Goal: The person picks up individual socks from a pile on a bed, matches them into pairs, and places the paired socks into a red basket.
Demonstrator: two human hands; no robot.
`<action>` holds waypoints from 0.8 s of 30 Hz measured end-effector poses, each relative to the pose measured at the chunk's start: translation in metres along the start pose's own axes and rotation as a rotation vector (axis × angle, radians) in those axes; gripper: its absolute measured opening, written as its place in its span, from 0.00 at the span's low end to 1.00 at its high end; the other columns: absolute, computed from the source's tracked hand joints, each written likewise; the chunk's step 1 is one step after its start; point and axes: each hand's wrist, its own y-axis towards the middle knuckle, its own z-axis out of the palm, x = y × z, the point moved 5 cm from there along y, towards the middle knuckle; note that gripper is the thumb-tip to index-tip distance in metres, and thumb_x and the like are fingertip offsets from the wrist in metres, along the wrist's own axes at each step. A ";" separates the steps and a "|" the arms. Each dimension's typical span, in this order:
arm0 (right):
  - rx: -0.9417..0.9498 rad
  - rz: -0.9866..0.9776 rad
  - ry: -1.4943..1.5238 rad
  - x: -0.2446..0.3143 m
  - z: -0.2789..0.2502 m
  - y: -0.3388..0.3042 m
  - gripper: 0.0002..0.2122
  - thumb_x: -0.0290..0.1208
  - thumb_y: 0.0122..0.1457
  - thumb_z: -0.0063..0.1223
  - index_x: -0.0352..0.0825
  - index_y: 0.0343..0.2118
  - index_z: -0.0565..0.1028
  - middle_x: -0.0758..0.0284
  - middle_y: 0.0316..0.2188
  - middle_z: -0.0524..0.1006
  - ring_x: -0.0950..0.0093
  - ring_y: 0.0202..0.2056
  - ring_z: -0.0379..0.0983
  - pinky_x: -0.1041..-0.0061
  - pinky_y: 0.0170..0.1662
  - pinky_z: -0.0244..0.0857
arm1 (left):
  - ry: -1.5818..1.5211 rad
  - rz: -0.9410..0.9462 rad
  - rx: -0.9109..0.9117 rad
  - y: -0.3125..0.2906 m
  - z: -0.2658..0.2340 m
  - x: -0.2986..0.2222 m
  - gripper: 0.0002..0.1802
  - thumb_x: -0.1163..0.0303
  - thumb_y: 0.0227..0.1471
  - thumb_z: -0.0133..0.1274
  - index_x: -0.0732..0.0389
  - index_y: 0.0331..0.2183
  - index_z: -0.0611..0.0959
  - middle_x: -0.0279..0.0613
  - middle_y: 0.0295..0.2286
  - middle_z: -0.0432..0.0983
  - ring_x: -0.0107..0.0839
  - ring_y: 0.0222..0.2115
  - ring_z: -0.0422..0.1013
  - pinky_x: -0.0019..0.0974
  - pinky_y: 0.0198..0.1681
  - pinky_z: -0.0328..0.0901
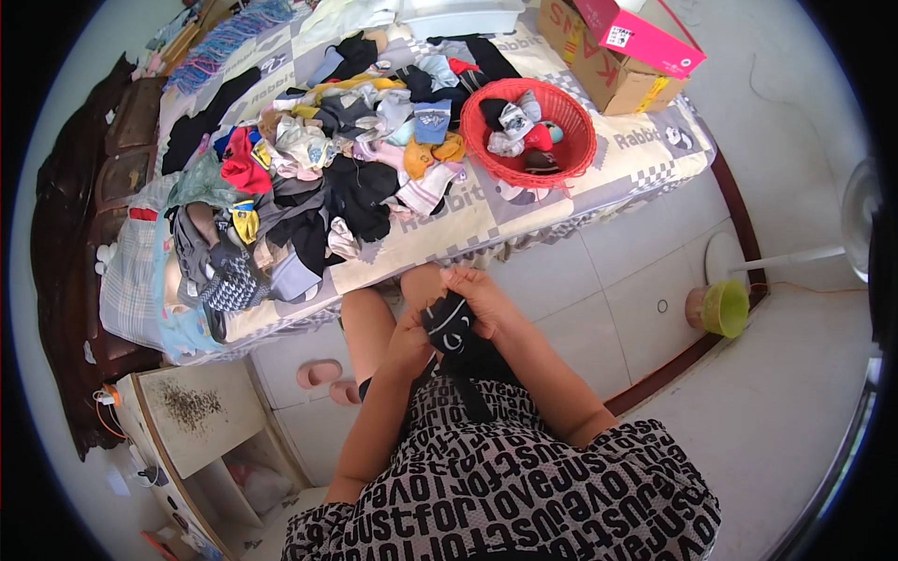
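Above my lap, a black sock (pixel 449 329) with white line markings is stretched between my two hands. My left hand (pixel 408 342) is closed on its left side, and the fingers of my right hand (pixel 472 295) pinch its upper right edge. A narrow black end hangs down in front of my patterned shirt. Ahead on the bed, a red plastic basket (pixel 582 122) holds several rolled or bunched small cloth items in black, grey, white and red. Left of the basket spreads a large loose heap of mixed clothes (pixel 360 201).
The bed (pixel 458 220) has a printed sheet. At its far right stand a cardboard box (pixel 599 79) and a pink box (pixel 645 37); a pale plastic bin (pixel 463 21) is at the back. Pink slippers (pixel 320 373), a worn cabinet (pixel 201 411), a green bucket (pixel 726 309) and a white fan (pixel 781 259) surround me.
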 end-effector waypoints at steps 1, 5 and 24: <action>0.018 0.006 -0.021 0.000 0.001 -0.001 0.09 0.37 0.54 0.54 0.37 0.25 0.72 0.76 0.17 0.69 0.85 0.17 0.65 0.86 0.20 0.61 | -0.024 -0.052 0.017 -0.002 -0.003 0.000 0.16 0.84 0.41 0.44 0.65 0.36 0.76 0.36 0.31 0.74 0.26 0.32 0.71 0.24 0.34 0.64; 0.068 -0.012 -0.093 0.007 0.015 -0.006 0.09 0.35 0.55 0.52 0.34 0.27 0.73 0.75 0.20 0.70 0.86 0.21 0.65 0.85 0.26 0.61 | -0.152 -0.158 -0.013 -0.011 -0.009 0.010 0.16 0.73 0.45 0.48 0.66 0.40 0.74 0.40 0.34 0.73 0.31 0.34 0.71 0.31 0.39 0.65; 0.018 -0.096 -0.392 0.001 -0.033 0.001 0.18 0.34 0.49 0.56 0.34 0.42 0.70 0.69 0.31 0.72 0.81 0.30 0.69 0.84 0.26 0.64 | 0.339 0.079 -0.377 0.014 -0.027 0.012 0.15 0.77 0.46 0.45 0.62 0.40 0.71 0.33 0.34 0.69 0.20 0.34 0.65 0.22 0.34 0.58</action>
